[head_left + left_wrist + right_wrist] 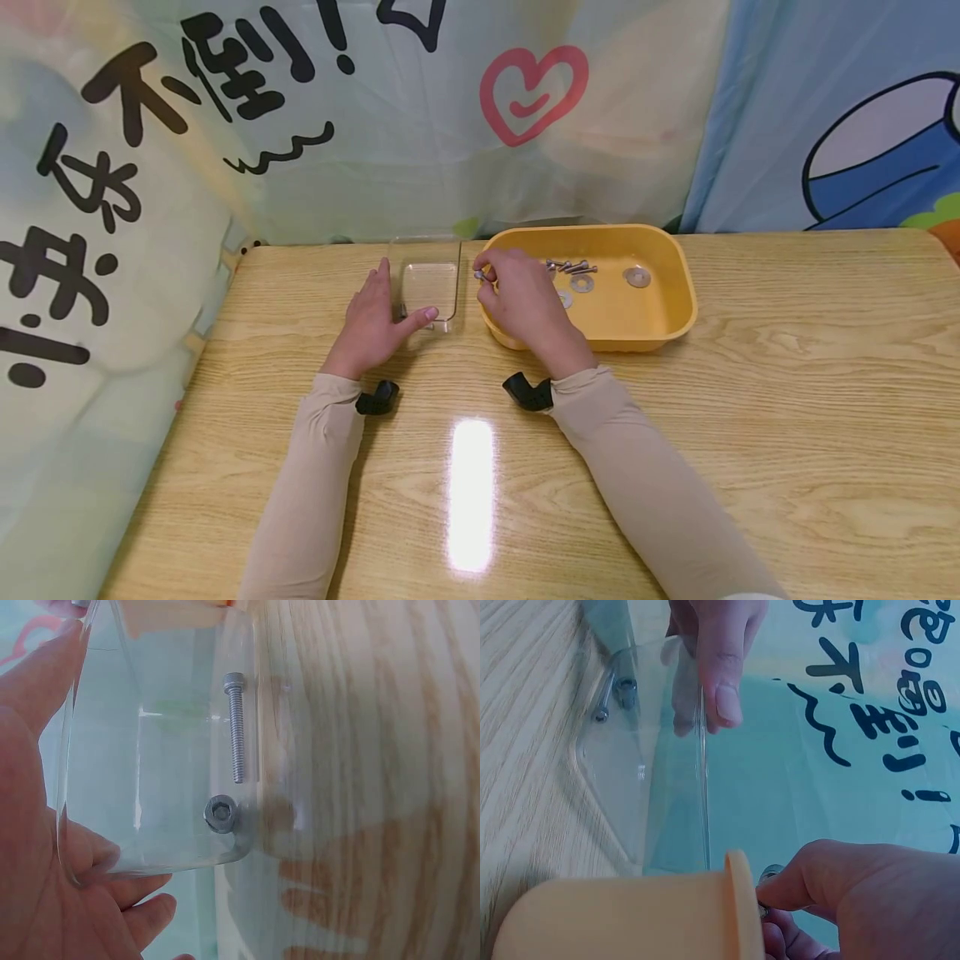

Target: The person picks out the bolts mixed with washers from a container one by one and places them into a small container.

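Observation:
My left hand (369, 335) rests against a clear plastic box (430, 285), fingers stretched along its left side and thumb across the near rim. Inside, the left wrist view shows one socket-head bolt (237, 727) lying lengthwise and another bolt (220, 814) with its hex socket facing the camera. Over the left rim of the yellow tray (637, 325), my right hand (534, 307) pinches a small metal bolt (478, 275) between thumb and fingers; most of it is hidden. Several bolts (576, 267) lie in the tray beside flat washers (582, 284).
Another washer (637, 277) lies toward the tray's right side. Box and tray stand side by side at the back of a wooden table (787, 400). A printed cloth (420, 150) hangs behind the table and along its left side.

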### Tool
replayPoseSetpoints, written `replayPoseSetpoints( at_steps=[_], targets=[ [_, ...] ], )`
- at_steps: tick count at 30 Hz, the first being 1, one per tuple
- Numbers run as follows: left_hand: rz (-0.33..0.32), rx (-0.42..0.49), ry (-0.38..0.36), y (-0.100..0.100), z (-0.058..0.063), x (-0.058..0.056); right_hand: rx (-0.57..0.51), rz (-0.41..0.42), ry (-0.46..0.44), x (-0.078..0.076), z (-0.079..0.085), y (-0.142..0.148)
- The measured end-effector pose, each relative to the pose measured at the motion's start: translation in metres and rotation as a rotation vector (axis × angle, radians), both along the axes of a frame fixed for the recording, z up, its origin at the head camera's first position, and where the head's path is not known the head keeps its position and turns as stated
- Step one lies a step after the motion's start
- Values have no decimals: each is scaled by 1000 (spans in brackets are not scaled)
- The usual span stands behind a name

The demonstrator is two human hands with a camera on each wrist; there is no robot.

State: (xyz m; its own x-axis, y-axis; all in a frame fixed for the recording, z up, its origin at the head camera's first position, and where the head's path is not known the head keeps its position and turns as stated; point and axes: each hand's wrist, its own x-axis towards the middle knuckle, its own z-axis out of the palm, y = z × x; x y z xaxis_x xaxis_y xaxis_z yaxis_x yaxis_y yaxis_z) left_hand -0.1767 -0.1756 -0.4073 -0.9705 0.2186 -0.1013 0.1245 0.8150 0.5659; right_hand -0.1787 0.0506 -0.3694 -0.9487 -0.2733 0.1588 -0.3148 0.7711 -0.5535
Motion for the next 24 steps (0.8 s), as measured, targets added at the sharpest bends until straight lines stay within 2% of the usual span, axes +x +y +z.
replayPoseSetpoints(
  at_steps=[17,24],
  targets=[
    [11,-4,-7,0,-3,-1,12,60,2,-3,-2,-19],
    [10,-2,4,0,-3,-1,24,85,41,-2,-5,-23]
  ],
)
